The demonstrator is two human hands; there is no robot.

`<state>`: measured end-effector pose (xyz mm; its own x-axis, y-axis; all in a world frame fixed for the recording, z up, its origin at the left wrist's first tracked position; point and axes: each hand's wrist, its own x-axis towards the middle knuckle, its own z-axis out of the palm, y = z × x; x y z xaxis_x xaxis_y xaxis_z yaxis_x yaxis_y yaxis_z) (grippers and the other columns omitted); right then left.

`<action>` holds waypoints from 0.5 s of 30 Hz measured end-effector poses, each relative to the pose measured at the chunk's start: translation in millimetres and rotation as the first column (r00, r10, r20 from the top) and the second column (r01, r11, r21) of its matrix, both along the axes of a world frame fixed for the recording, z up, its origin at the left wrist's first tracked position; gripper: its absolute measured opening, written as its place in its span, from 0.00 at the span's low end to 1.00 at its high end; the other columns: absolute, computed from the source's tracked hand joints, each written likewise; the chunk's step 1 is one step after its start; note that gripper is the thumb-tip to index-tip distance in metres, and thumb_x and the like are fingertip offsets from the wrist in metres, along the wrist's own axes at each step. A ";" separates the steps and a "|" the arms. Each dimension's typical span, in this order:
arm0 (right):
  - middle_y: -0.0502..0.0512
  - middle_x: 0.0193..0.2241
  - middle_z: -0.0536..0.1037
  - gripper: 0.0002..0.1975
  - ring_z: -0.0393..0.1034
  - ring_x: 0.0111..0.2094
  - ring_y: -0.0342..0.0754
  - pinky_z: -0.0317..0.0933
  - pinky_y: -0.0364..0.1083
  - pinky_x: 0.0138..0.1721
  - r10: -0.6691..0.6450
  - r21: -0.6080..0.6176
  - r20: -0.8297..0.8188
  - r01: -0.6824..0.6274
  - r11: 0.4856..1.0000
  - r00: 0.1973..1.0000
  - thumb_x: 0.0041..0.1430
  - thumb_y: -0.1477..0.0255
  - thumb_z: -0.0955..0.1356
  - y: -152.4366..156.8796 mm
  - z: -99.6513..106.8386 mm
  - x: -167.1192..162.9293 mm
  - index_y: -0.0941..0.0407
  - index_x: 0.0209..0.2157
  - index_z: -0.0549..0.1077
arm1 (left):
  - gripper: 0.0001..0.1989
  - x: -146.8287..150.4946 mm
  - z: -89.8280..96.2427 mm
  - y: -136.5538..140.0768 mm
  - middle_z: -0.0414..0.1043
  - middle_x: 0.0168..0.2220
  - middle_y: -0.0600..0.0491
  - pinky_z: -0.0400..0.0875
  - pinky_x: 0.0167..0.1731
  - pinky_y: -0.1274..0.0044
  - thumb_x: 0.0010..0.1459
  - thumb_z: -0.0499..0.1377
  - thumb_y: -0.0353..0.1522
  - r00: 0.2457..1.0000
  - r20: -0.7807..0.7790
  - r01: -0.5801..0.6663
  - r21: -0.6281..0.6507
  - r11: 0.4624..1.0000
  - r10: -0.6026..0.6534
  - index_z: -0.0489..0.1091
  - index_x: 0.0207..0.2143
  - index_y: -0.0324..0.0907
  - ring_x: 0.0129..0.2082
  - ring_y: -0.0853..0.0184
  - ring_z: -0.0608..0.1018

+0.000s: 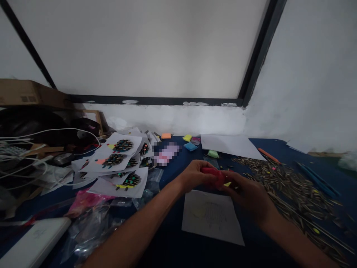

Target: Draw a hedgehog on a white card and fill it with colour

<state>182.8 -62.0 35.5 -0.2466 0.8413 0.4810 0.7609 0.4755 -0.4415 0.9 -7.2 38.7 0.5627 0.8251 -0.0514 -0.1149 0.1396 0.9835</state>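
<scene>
Above the drawn sheet, both hands come together on a piece of red modelling clay (pixel 213 176), possibly in its wrapper. My left hand (pixel 192 175) is closed on its left side, thumb along the near face. My right hand (pixel 249 191) pinches its right end, its fingers partly in shadow. A small yellow piece (pixel 227 184) shows by the right fingertips; I cannot tell whether it is held. Below lies a white paper (pixel 212 223) with a faint rounded pencil drawing and a pale yellowish patch on it.
Finished-looking hedgehog pictures (pixel 122 160) are piled at left. Small clay packs, orange (pixel 166 136), blue (pixel 190 146) and green (pixel 213 153), lie towards the wall. Many short brown sticks (pixel 301 190) spread at right near blue tweezers (pixel 318 178). A white power bank (pixel 36 242) and plastic bags (pixel 92 230) lie front left.
</scene>
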 end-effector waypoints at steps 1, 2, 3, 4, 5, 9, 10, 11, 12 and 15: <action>0.51 0.28 0.82 0.13 0.76 0.24 0.47 0.68 0.43 0.25 0.008 -0.026 -0.027 -0.009 1.000 1.000 0.55 0.68 0.67 -0.3 0.4 -0.7 0.53 0.42 0.74 | 0.13 1.6 -0.5 -0.8 0.70 0.22 0.53 0.67 0.24 0.80 0.40 0.66 0.28 1.000 0.006 -0.011 0.003 1.000 0.011 0.70 0.30 0.33 0.21 0.73 0.73; 0.51 0.28 0.82 0.12 0.76 0.24 0.47 0.68 0.43 0.25 0.012 -0.052 -0.057 -0.015 0.999 0.998 0.55 0.68 0.67 -1.0 0.9 -1.7 0.53 0.42 0.74 | 0.12 3.0 -0.5 -1.6 0.70 0.22 0.54 0.67 0.24 0.81 0.40 0.66 0.28 1.000 0.014 -0.018 0.002 1.000 0.018 0.70 0.29 0.33 0.21 0.73 0.72; 0.51 0.27 0.82 0.12 0.76 0.24 0.46 0.67 0.43 0.25 0.013 -0.075 -0.088 -0.019 0.997 0.996 0.55 0.67 0.67 -2.0 1.5 -2.9 0.54 0.41 0.74 | 0.11 4.0 0.0 -2.3 0.70 0.21 0.54 0.67 0.23 0.81 0.40 0.66 0.28 1.000 0.023 -0.020 -0.002 1.000 0.020 0.69 0.29 0.33 0.20 0.73 0.72; 0.51 0.26 0.81 0.12 0.75 0.23 0.46 0.67 0.42 0.24 0.007 -0.096 -0.115 -0.018 0.995 0.993 0.55 0.66 0.67 -3.2 2.1 -4.3 0.54 0.41 0.74 | 0.11 4.4 1.0 -3.0 0.69 0.21 0.54 0.66 0.23 0.81 0.41 0.65 0.28 0.999 0.028 -0.016 -0.001 1.000 0.016 0.69 0.28 0.34 0.20 0.73 0.72; 0.50 0.25 0.80 0.12 0.74 0.22 0.45 0.66 0.42 0.23 -0.005 -0.107 -0.135 -0.010 0.994 0.991 0.55 0.66 0.68 -4.4 2.7 -5.7 0.55 0.40 0.73 | 0.11 4.2 2.6 -3.4 0.69 0.21 0.54 0.66 0.23 0.80 0.41 0.65 0.29 1.000 0.028 -0.012 0.005 1.000 0.012 0.69 0.28 0.34 0.20 0.73 0.72; 0.49 0.23 0.78 0.10 0.68 0.18 0.42 0.62 0.41 0.19 -0.064 -0.110 -0.177 0.045 0.993 0.982 0.53 0.66 0.69 -7.6 5.0 -9.9 0.55 0.36 0.73 | 0.13 -0.5 11.0 -3.8 0.70 0.21 0.54 0.68 0.25 0.79 0.41 0.66 0.31 0.998 -0.015 0.057 0.032 0.998 -0.056 0.71 0.30 0.33 0.21 0.72 0.72; 0.49 0.24 0.78 0.10 0.68 0.18 0.42 0.63 0.41 0.19 -0.069 -0.116 -0.197 0.047 0.992 0.978 0.52 0.66 0.69 -7.8 5.3 -10.2 0.55 0.36 0.72 | 0.14 -1.6 12.5 -3.7 0.70 0.22 0.53 0.68 0.26 0.79 0.42 0.66 0.32 0.997 -0.029 0.079 0.036 0.996 -0.078 0.71 0.32 0.33 0.22 0.72 0.73; 0.50 0.25 0.78 0.10 0.69 0.19 0.42 0.63 0.41 0.19 -0.068 -0.124 -0.219 0.041 0.991 0.973 0.52 0.66 0.69 -7.7 5.5 -10.3 0.55 0.36 0.72 | 0.15 -2.4 13.4 -3.7 0.71 0.23 0.53 0.68 0.26 0.79 0.43 0.66 0.33 0.995 -0.046 0.093 0.040 0.995 -0.091 0.72 0.32 0.33 0.23 0.72 0.73; 0.50 0.25 0.78 0.10 0.70 0.20 0.43 0.64 0.41 0.20 -0.062 -0.135 -0.235 0.031 0.990 0.970 0.53 0.66 0.69 -7.4 5.6 -10.1 0.55 0.37 0.72 | 0.15 -2.5 13.4 -3.7 0.71 0.23 0.52 0.67 0.26 0.79 0.45 0.65 0.35 0.994 -0.066 0.096 0.046 0.994 -0.092 0.72 0.32 0.33 0.23 0.72 0.73; 0.50 0.24 0.77 0.09 0.69 0.20 0.43 0.63 0.41 0.19 -0.047 -0.150 -0.240 0.011 0.989 0.970 0.53 0.66 0.69 -6.5 4.4 -9.3 0.55 0.36 0.73 | 0.16 0.4 8.9 -4.0 0.71 0.22 0.51 0.65 0.24 0.80 0.47 0.64 0.39 0.995 -0.100 0.036 0.067 0.997 -0.029 0.73 0.29 0.32 0.22 0.72 0.72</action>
<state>173.5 -68.5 39.8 -0.1121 0.9121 0.3944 0.6353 0.3709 -0.6774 1.3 -11.3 47.6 0.5844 0.8098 -0.0518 -0.0130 0.0731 0.9972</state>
